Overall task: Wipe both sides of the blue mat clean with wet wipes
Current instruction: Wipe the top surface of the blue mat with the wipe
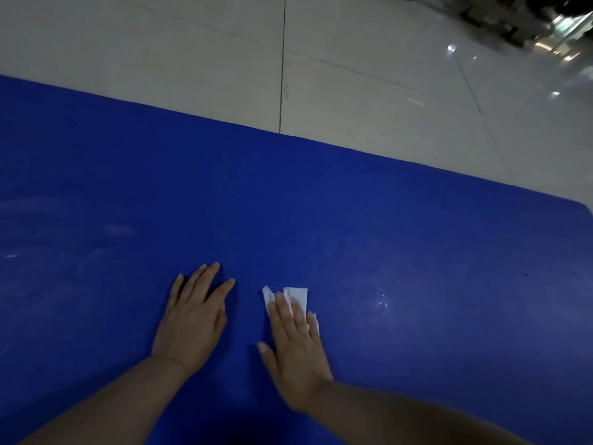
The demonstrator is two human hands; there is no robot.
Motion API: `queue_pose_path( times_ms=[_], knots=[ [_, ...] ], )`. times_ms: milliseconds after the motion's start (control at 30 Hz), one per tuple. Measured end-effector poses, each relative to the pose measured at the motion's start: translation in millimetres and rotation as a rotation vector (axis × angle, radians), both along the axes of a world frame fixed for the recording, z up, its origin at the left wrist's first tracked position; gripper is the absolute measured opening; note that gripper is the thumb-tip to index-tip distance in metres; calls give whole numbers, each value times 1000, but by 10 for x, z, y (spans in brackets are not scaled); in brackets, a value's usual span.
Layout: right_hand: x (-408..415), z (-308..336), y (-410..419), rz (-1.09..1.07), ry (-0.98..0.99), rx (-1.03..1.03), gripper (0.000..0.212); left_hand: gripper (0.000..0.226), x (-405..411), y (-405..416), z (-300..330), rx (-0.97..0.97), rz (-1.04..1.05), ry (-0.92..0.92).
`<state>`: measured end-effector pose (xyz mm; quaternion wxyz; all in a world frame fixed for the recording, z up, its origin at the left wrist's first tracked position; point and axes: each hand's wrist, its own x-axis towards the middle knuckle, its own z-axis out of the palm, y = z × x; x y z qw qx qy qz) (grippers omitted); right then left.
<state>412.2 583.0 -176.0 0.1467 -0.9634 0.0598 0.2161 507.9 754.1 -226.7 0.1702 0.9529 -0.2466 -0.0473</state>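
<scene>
We see a pale tiled floor point(199, 56) stretching away, dark grout lines point(282, 65) crossing it. Bright glints point(451, 48) shine off the glossy tiles at right, and blurred dark objects point(500, 17) crowd the top right corner.

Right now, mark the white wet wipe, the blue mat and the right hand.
white wet wipe point(299, 295): head view, folded part beyond the fingertips.
blue mat point(417, 226): head view, bare surface.
right hand point(296, 348): head view, back of hand.
</scene>
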Motion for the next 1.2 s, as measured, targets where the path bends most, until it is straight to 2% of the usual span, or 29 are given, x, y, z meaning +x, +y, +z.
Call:
queue_pose_path(
  times_ms=[67,167,233,300,333,400,433,467,600,667,733,800,867,933,1067,1133,1200],
  knots=[
    [27,-35,-127,-18,-2,27,59,50,-2,3,2,0,2,-6],
    [135,-150,-399,-365,-69,-121,61,51,-2,-7,7,-4,-1,-29],
    [161,-218,-352,-510,-90,-189,63,51,-12,-17,7,-12,0,-33],
    [147,-204,-63,-472,-144,-129,72,51,-10,-15,-4,-25,6,-41],
    [98,-222,131,-383,-167,-71,74,51,-9,-13,-15,-28,5,-47],
    [-49,-201,467,-130,-212,-24,66,48,-6,-15,-22,-38,0,-72],
    [-100,-218,489,-37,-281,-67,62,43,4,-24,-16,-49,0,-91],
    [-111,-228,410,-47,-304,-78,60,39,3,-30,-8,-57,4,-100],
    [-90,-304,-316,-600,-258,-133,63,49,-82,10,53,-78,20,-71],
    [-66,-322,-487,-778,-172,-164,58,50,-189,62,39,-59,11,-63],
    [-50,-298,-239,-733,-197,-180,61,50,-243,101,20,-47,1,-62],
    [-117,-283,194,-475,-247,-126,67,51,-226,95,4,-54,-4,-60],
    [-273,-300,394,-248,-243,-60,64,50,-203,74,19,-66,-4,-51],
    [-285,-286,196,-312,-250,-54,62,49,-207,65,34,-81,0,-38],
    [-182,-312,-335,-817,-172,-93,55,47,-204,79,17,-85,-7,-54],
    [-152,-310,-180,-806,-202,-138,54,47,-207,77,26,-91,-1,-53],
    [-234,-308,219,-571,-247,-110,60,48,-219,72,44,-90,0,-47]
  ],
)
